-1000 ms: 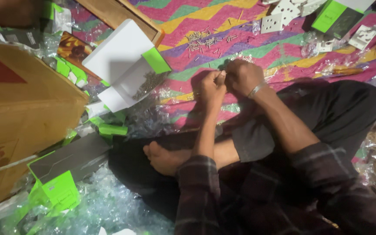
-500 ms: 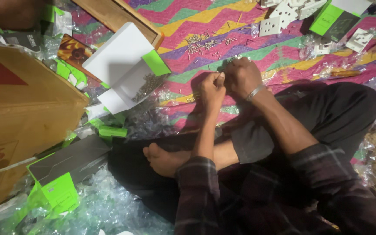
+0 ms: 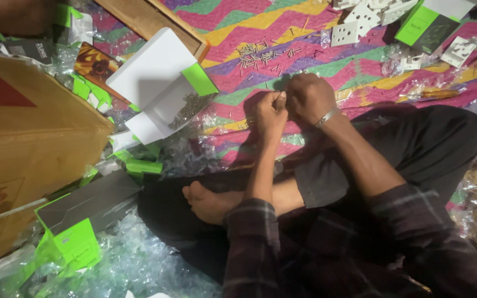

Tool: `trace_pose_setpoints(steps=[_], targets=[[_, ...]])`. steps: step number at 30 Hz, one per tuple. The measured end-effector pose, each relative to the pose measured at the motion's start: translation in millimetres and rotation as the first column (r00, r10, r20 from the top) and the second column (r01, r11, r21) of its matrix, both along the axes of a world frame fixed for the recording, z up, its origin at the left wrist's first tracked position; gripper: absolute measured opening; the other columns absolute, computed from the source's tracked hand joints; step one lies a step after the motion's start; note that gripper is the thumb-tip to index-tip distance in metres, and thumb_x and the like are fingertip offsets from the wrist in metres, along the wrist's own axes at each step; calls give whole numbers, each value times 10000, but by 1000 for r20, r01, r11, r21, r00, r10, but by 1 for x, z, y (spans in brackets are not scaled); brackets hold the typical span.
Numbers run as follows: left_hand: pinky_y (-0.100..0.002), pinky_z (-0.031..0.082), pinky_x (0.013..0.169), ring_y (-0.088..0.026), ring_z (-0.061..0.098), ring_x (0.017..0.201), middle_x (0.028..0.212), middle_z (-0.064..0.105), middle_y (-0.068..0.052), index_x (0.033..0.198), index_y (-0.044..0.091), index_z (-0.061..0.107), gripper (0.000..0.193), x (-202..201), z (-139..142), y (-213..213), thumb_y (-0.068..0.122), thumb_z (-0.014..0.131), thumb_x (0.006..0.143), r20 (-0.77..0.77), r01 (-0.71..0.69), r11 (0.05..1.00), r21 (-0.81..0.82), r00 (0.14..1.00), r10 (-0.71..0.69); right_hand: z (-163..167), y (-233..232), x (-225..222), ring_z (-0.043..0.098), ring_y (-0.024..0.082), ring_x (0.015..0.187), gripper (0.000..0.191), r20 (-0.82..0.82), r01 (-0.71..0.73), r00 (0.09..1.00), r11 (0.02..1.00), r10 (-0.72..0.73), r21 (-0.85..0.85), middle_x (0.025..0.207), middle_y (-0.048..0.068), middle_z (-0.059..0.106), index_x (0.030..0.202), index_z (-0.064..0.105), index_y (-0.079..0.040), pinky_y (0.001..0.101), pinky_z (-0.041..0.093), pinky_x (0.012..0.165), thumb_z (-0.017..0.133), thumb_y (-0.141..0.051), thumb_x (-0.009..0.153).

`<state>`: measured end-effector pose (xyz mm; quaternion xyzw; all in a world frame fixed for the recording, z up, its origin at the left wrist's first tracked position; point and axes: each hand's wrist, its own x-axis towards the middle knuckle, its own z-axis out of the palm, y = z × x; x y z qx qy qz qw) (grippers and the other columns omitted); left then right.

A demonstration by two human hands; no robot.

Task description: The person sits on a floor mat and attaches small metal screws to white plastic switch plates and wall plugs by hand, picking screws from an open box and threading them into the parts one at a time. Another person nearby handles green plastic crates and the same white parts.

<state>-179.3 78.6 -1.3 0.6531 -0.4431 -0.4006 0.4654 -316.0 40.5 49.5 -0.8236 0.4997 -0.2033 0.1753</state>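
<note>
Screws (image 3: 260,58) lie just beyond right hand (image 3: 308,97).

— Where is the camera sitting?

— It is riding on the person's head, looking steeply down over the crossed legs onto a zigzag-patterned mat (image 3: 305,33).

— How near is it getting?

— Near: the left hand (image 3: 269,113) and right hand (image 3: 310,96) are filling the middle, a cardboard box (image 3: 28,143) is crowding the left edge.

— Is another view sharing this?

— No, only this one is looking.
</note>
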Motion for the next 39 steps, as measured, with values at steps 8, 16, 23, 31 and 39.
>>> trace_pose_setpoints(steps=[8, 16, 23, 31, 39], targets=[[-359, 478, 596, -172, 591, 580, 689, 693, -139, 898, -25, 714, 200, -1, -3, 0, 162, 698, 965, -9, 1, 1000, 27, 1000, 0, 4, 0, 1, 656, 380, 935, 163, 18, 98, 995, 995, -98, 4, 943, 142, 660, 971, 708, -76, 481, 533, 771, 718, -71, 809], [-335, 499, 636, -132, 622, 637, 759, 720, -99, 940, -26, 725, 225, -2, 1, -3, 193, 693, 975, -71, -50, 998, -32, 996, 47, 10, 0, 2, 676, 392, 876, 153, 121, 139, 983, 990, -139, 9, 970, 160, 685, 982, 715, -54, 470, 541, 744, 695, -13, 836], [-285, 455, 670, -134, 555, 716, 766, 636, -32, 970, -78, 678, 454, 28, -8, -22, 337, 605, 1142, -687, -120, 990, 75, 713, 138, 6, -2, 0, 695, 369, 840, 176, 180, 160, 965, 973, -190, 168, 977, 169, 705, 1002, 731, -40, 432, 551, 735, 697, 1, 835], [-287, 565, 817, -171, 686, 847, 1102, 652, -114, 1442, -69, 496, 548, 18, 5, -15, 254, 608, 1013, -895, -13, 945, 327, 315, 315, 21, 1, 5, 672, 333, 965, 302, 265, -111, 963, 972, 53, 206, 1067, 156, 678, 1156, 758, -83, 413, 545, 828, 780, -144, 862], [-232, 409, 789, -42, 481, 787, 1388, 638, -124, 1572, -73, 414, 567, 21, -9, -13, 71, 644, 1073, -989, 134, 991, 20, 150, 0, 13, 0, 6, 670, 295, 1046, 218, 168, -5, 986, 996, -10, 94, 1125, 82, 710, 1037, 805, -109, 391, 553, 892, 796, -130, 820]])
